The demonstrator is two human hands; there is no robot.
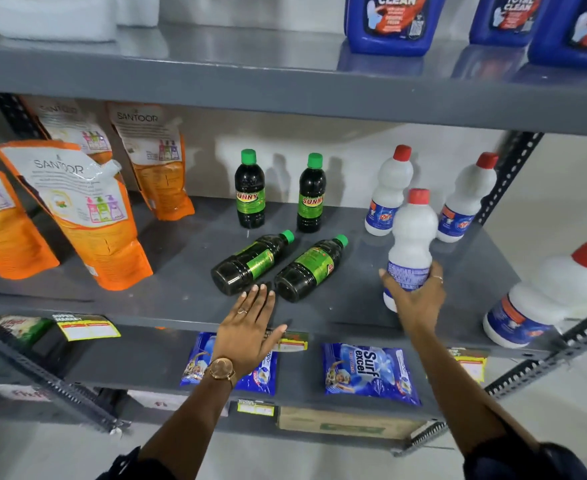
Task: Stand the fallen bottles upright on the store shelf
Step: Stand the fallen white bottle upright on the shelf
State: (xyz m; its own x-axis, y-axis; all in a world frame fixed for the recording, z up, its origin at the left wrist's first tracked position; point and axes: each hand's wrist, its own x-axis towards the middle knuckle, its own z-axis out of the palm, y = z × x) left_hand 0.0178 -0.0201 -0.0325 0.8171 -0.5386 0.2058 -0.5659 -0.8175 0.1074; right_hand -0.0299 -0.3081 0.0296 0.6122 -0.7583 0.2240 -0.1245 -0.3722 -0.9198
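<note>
Bottles sit across the grey metal middle shelf (188, 289) in your head view, some up and some down. Your right hand (415, 299) is wrapped around the lower body of a white plastic bottle with a red cap (412, 244); fingers and thumb close on its blue label, its long axis near vertical with the cap up and tipped slightly away from you. Its base looks close to the shelf, though contact cannot be told. Your left hand (250, 327) is open, fingers straight and spread, holding nothing, fingertips just short of the two fallen dark bottles.

Those two dark bottles with green caps lie side by side on the shelf: the left one (252, 263) and the right one (311, 268), both with long axes running diagonally, bases towards you and caps pointing away and to the right. Behind them two matching dark bottles (249, 188) (311, 194) stand upright. Two white red-capped bottles (387, 192) (467, 199) stand at the back right. Another white red-capped bottle (548, 296) lies fallen at the shelf's right front corner, cap pointing up-right. Orange refill pouches (87, 216) stand to the left.
</note>
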